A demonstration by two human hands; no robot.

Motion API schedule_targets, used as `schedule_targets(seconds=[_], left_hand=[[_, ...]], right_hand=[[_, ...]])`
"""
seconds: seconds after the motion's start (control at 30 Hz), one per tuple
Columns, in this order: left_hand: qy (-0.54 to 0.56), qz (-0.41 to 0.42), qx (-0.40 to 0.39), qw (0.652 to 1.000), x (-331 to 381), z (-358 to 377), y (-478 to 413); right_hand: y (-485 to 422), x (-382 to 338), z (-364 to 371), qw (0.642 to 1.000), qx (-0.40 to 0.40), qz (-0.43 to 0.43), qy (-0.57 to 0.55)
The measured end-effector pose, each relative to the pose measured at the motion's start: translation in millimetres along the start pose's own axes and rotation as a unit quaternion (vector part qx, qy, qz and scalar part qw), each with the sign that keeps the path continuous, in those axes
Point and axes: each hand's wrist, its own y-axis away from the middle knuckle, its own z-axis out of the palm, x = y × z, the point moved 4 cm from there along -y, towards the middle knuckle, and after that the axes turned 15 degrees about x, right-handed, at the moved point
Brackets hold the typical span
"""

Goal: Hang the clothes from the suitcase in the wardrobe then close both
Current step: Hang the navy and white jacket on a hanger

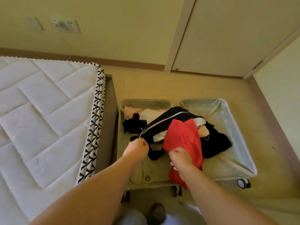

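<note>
Left hand (137, 149) pinches the black striped garment (164, 125); right hand (181, 157) grips the red garment (183, 138). Open suitcase (237, 153) under both, mattress (45, 108) left of them.

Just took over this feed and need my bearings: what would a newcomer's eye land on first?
The bright red garment stands out, draped over the clothes pile in the open suitcase on the floor, gripped by the right hand. Beside it, the left hand pinches a dark garment with a white stripe. A bare white mattress fills the left side.
</note>
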Motion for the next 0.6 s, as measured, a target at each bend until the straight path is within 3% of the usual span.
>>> schedule_targets(seconds=[0.4, 0.6], left_hand=[[-0.008, 0.027, 0.035, 0.999, -67, 128, -168], [-0.078, 0.049, 0.035, 0.995, -84, 167, -212]], right_hand=[[-165, 71, 114, 0.998, 0.041, -0.036, -0.001], [-194, 88, 135, 0.998, 0.061, -0.016, -0.019]])
